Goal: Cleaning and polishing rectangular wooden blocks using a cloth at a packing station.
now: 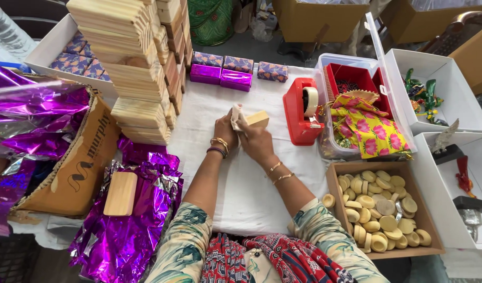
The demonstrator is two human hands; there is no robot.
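Both the left hand (225,131) and right hand (254,140) grip one wooden box (256,119) and a cloth (236,116), with three wrapped boxes (222,72) finished and a tall stack (136,68) left.

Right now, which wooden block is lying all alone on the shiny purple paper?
The flat wooden block at lower left, resting by itself on the crinkled purple foil. The others are stacked in the tall pile, and one is in the person's hands.
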